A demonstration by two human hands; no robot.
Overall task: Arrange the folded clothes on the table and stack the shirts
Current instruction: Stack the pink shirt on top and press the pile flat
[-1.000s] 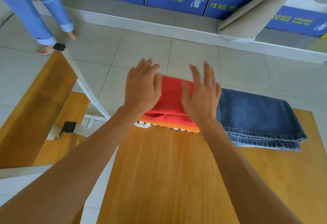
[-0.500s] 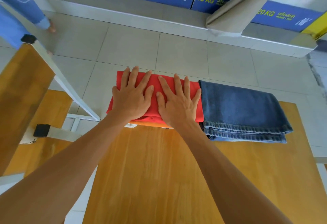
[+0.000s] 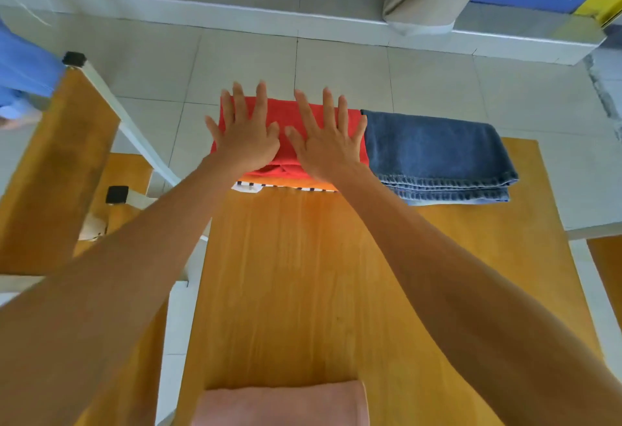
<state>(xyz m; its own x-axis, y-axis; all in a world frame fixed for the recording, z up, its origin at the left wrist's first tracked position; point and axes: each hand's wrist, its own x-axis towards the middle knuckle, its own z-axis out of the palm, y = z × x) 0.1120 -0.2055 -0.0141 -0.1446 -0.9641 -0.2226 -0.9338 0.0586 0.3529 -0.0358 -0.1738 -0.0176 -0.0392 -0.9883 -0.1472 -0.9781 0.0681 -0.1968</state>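
I have both hands out over the far end of the wooden table (image 3: 303,274), palms down and fingers spread wide, gripping nothing. My left hand (image 3: 244,137) and right hand (image 3: 328,142) sit side by side over the folded red shirt (image 3: 286,115); whether the palms press the cloth or float just above it, I cannot tell. The red shirt tops a small stack, with an orange layer and a black-and-white patterned edge (image 3: 250,186) showing beneath at the near side. Just beside it on the right lie the folded blue jeans (image 3: 437,156). A folded pink cloth (image 3: 282,403) lies at the near edge
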